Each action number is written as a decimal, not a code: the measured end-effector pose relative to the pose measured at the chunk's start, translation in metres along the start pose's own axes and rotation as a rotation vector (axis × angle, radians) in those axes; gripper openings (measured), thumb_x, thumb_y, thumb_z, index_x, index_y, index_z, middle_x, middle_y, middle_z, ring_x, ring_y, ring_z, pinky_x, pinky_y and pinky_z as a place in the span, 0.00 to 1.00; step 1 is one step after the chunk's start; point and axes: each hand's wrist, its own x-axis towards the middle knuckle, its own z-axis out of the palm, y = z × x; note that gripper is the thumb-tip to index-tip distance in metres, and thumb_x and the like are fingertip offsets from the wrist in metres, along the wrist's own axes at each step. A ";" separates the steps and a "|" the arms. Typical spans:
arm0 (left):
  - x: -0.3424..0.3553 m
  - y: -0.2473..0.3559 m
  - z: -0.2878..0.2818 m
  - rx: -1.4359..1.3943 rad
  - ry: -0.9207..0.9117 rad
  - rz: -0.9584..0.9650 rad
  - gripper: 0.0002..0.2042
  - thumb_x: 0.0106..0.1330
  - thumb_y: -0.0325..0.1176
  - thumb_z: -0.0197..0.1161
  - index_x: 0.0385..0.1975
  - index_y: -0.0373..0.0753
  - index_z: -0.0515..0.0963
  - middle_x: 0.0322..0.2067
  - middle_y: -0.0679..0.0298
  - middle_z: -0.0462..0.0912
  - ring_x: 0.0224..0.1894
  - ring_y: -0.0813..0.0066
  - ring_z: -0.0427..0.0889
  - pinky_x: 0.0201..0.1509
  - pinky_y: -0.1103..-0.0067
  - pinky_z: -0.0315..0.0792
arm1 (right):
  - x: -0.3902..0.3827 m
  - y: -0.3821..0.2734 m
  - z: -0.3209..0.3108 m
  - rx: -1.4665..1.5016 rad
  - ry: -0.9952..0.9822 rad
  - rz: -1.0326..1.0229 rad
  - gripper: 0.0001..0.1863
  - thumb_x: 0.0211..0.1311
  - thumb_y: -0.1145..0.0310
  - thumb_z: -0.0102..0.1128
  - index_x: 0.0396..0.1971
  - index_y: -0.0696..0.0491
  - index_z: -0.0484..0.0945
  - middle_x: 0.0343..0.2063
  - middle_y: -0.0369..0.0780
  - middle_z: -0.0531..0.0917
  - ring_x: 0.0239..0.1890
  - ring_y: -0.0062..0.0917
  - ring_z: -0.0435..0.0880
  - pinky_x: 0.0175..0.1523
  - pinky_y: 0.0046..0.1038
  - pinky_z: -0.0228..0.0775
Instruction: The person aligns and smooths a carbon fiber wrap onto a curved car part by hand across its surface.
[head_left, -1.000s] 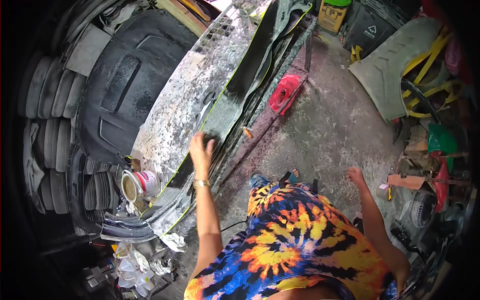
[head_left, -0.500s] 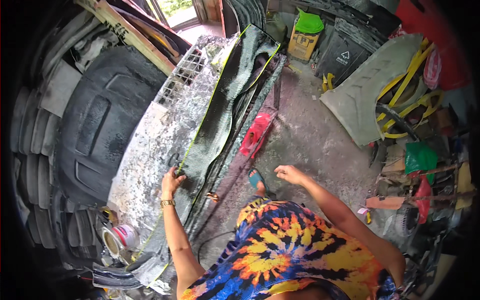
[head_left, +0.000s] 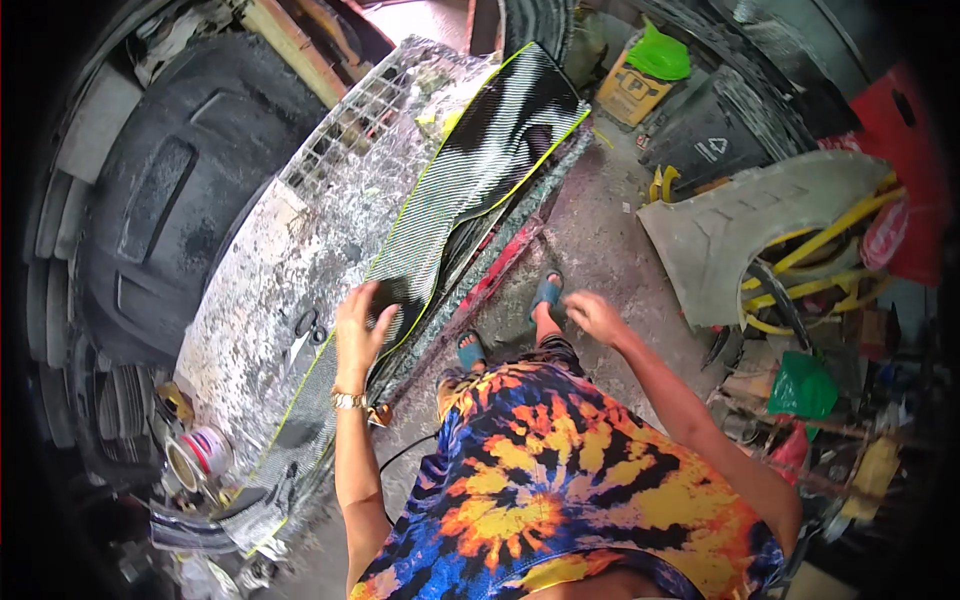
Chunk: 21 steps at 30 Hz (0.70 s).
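A black-and-silver carbon-weave strip edged in yellow-green is laid lengthwise along the right edge of the worktable, from the far right corner down toward the near end. Its surface is rippled toward the far end, where a fold is noted.

The left hand is placed over the strip's near half, palm down. Its fingers are extended, the thumb is held well apart, and nothing is seen grasped; whether the palm is pressed on the weave cannot be told. The right hand is held in the air beyond the table's right edge, its fingers loosely bent and unclenched, with no object visible in them.

Scissors are found on the table, just beside the strip's left border, near the left hand. An open tin can is tilted at the near left corner, close to the strip's near end. At the far left corner a wire grid is observed. The table's left edge is flanked by a dark car bonnet. Well apart on the right, a grey car fender is propped before a dark bin; a yellow box topped with a green bag is set near the far right corner.
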 end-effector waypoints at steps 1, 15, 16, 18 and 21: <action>0.011 0.017 0.013 -0.139 -0.048 -0.016 0.28 0.60 0.42 0.72 0.57 0.34 0.75 0.54 0.50 0.79 0.56 0.49 0.78 0.60 0.63 0.71 | 0.021 -0.011 -0.016 -0.082 0.108 -0.137 0.21 0.63 0.67 0.60 0.55 0.54 0.77 0.49 0.47 0.80 0.53 0.43 0.78 0.58 0.39 0.70; 0.101 0.109 0.117 -0.076 0.192 -0.310 0.28 0.63 0.40 0.70 0.61 0.35 0.72 0.61 0.51 0.75 0.62 0.49 0.75 0.65 0.63 0.69 | 0.259 -0.083 -0.203 -0.339 -0.012 -0.943 0.31 0.59 0.57 0.67 0.62 0.52 0.73 0.65 0.45 0.69 0.66 0.40 0.67 0.70 0.45 0.56; 0.103 0.111 0.120 -0.067 0.226 -0.321 0.28 0.64 0.40 0.69 0.61 0.35 0.73 0.63 0.52 0.74 0.62 0.51 0.74 0.66 0.64 0.68 | 0.277 -0.085 -0.212 -0.320 0.062 -0.959 0.29 0.60 0.58 0.67 0.60 0.52 0.74 0.63 0.45 0.71 0.66 0.39 0.68 0.70 0.45 0.56; 0.114 0.110 0.121 0.012 0.311 -0.338 0.25 0.66 0.39 0.67 0.61 0.36 0.73 0.64 0.54 0.73 0.64 0.54 0.73 0.66 0.65 0.67 | 0.318 -0.097 -0.221 -0.299 0.126 -0.982 0.28 0.60 0.58 0.66 0.58 0.52 0.75 0.62 0.45 0.73 0.66 0.38 0.69 0.70 0.45 0.57; 0.145 0.098 0.118 0.108 0.425 -0.394 0.24 0.68 0.37 0.65 0.62 0.36 0.73 0.65 0.53 0.72 0.65 0.54 0.72 0.69 0.64 0.63 | 0.358 -0.124 -0.211 -0.355 0.130 -1.052 0.25 0.60 0.60 0.66 0.56 0.53 0.76 0.58 0.44 0.77 0.63 0.36 0.72 0.69 0.44 0.58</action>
